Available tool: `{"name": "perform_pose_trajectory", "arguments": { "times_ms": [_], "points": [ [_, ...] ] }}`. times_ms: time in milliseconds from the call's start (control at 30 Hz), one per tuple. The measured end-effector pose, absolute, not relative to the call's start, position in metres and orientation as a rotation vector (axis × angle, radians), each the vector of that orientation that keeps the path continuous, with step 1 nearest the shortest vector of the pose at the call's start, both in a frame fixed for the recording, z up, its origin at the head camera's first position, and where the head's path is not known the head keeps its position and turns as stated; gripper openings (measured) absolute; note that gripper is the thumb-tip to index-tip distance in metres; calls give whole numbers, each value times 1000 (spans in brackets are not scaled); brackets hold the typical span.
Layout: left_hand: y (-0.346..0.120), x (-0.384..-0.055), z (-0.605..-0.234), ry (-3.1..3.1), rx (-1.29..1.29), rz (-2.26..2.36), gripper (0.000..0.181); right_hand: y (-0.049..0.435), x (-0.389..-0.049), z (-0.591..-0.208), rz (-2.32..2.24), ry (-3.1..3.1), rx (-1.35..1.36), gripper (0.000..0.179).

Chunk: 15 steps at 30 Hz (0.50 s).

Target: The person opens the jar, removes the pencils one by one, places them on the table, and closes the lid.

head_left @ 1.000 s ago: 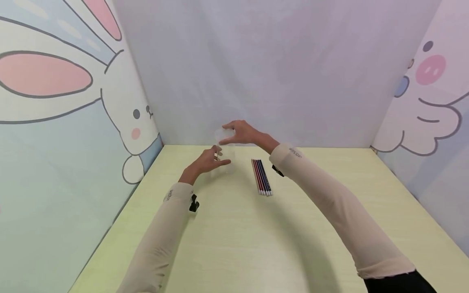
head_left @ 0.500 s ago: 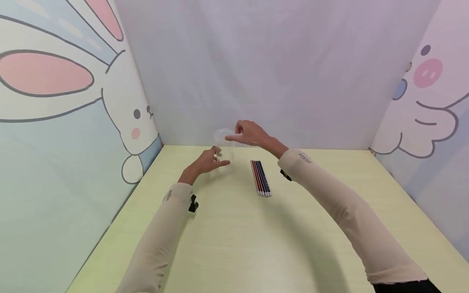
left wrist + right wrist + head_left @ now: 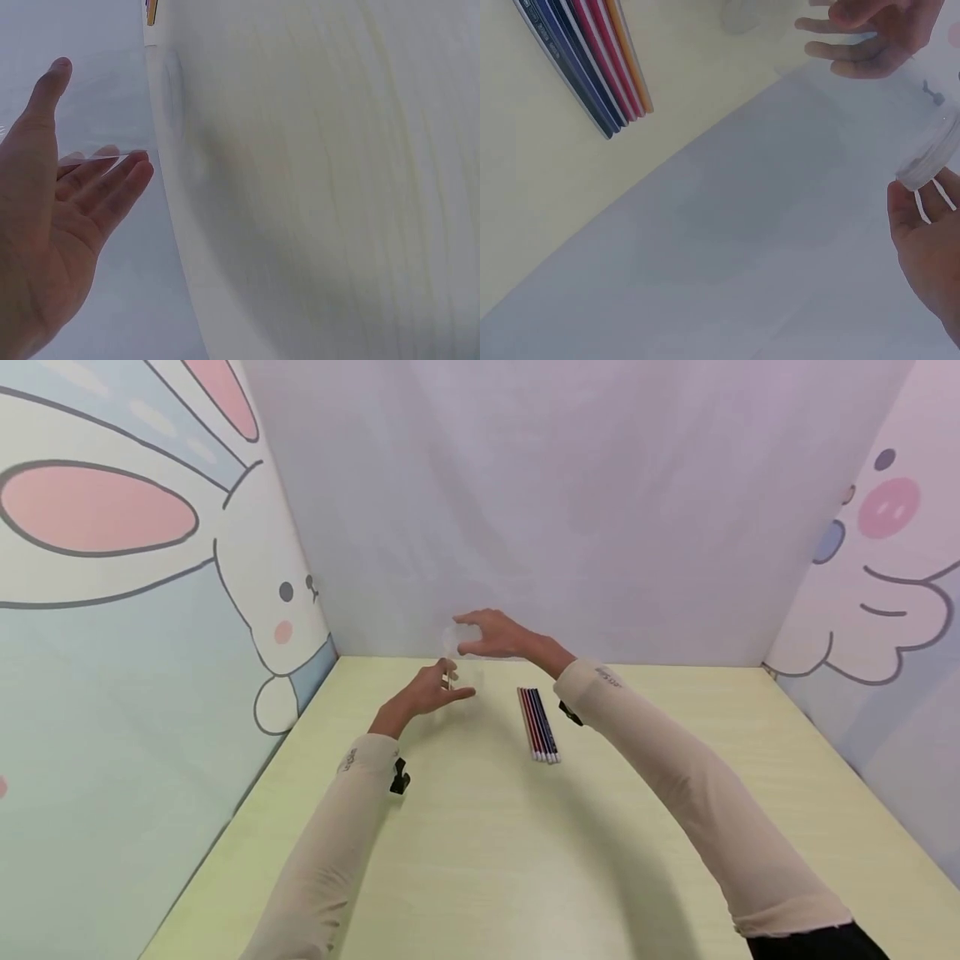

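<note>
A clear see-through plastic jar [image 3: 105, 97] stands upright near the back of the table. My left hand [image 3: 427, 691] holds its side low down, thumb on one side and fingers on the other. In the left wrist view the jar's wall passes between the thumb and the fingertips [image 3: 141, 159]. At the top, my right hand [image 3: 495, 635] grips the jar's clear round lid [image 3: 928, 157] by its rim, thumb and fingers on opposite sides. The jar's outline is faint against the pale backdrop.
Several pencils [image 3: 538, 725] with white ends lie side by side just right of the jar. A pale backdrop [image 3: 570, 510] rises behind the table [image 3: 480, 843], with printed cartoon panels at the left and right.
Half a second ago the right hand was drawn back to the right of the lid with its fingers bent; now it is round the lid again. The left hand stays on the jar.
</note>
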<state>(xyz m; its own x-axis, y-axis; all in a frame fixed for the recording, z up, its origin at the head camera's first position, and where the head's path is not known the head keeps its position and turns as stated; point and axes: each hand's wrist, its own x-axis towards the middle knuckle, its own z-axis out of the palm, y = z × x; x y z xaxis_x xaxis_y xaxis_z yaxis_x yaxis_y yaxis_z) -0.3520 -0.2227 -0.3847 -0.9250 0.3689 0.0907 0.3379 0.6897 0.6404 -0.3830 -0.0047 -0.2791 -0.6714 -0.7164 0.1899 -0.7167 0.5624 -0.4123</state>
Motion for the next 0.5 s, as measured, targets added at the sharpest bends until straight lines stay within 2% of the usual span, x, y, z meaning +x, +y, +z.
{"name": "perform_pose_trajectory", "arguments": {
  "times_ms": [200, 367, 500],
  "points": [
    [-220, -352, -384, 2847, 600, 1039, 74, -6, -380, -280, 691, -2797, 1141, 77],
    [-221, -352, -386, 2844, 589, 1032, 80, -11, -380, -283, 694, -2802, 1104, 76],
    [-226, -350, -386, 2860, 494, 969, 110, -9, -379, -288, 727, -2836, 1071, 88]
  ]
}}
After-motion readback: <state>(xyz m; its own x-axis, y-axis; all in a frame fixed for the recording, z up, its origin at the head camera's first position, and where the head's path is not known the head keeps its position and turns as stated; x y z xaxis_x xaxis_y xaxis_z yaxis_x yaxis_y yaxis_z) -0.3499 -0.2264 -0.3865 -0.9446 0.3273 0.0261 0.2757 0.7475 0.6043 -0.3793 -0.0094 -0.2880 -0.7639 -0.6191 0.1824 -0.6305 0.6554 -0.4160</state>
